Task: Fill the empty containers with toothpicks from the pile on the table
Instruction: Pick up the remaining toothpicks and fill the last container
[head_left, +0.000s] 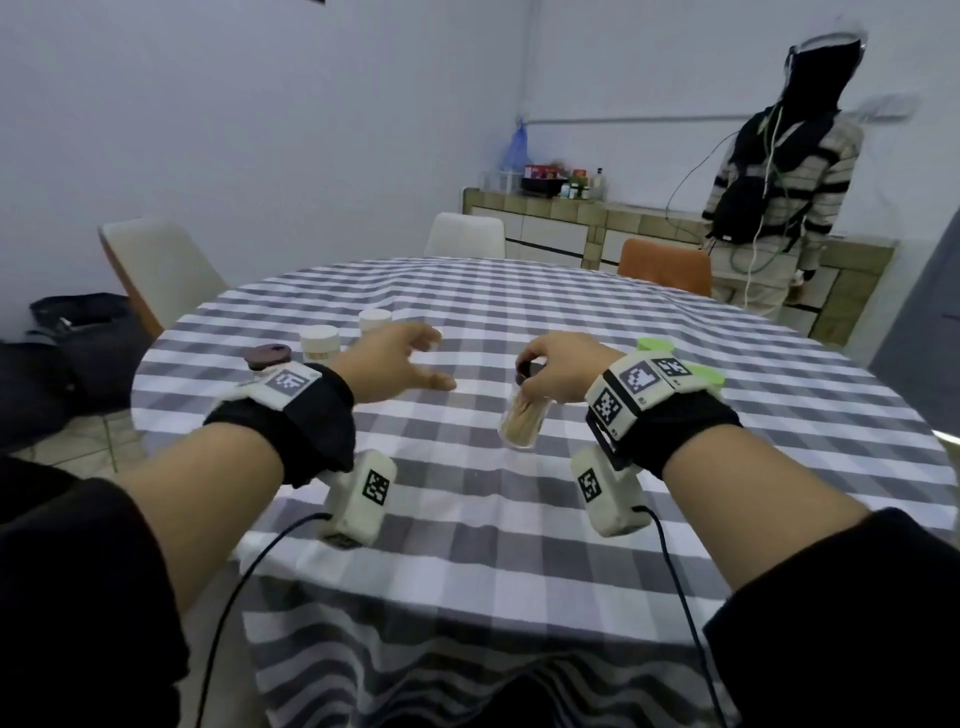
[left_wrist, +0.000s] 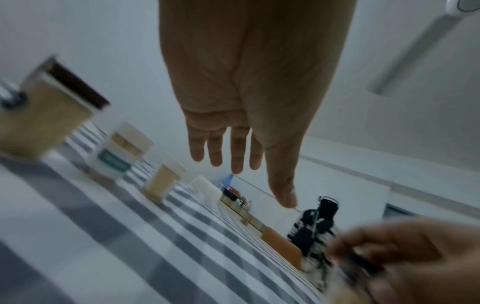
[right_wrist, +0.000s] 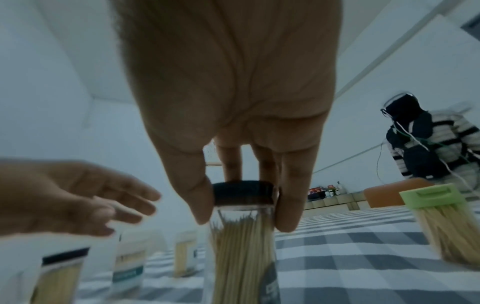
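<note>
My right hand (head_left: 550, 371) grips a clear toothpick jar (head_left: 522, 421) by its dark lid (right_wrist: 244, 192) and holds it tilted above the checked tablecloth (head_left: 519, 499); toothpicks fill it. My left hand (head_left: 410, 364) hovers open to its left, fingers spread, holding nothing. Left of it stand a dark-lidded container (head_left: 266, 357) and two white-lidded containers (head_left: 320, 343) (head_left: 375, 321), all holding toothpicks in the left wrist view. A green-lidded container (right_wrist: 446, 222) of toothpicks stands at the right. No loose pile shows.
Chairs (head_left: 156, 270) (head_left: 665, 267) stand around the round table. A person in a striped sweater (head_left: 779, 176) stands by a low cabinet (head_left: 571, 223) at the back right. Dark bags (head_left: 67, 332) lie on the floor at the left.
</note>
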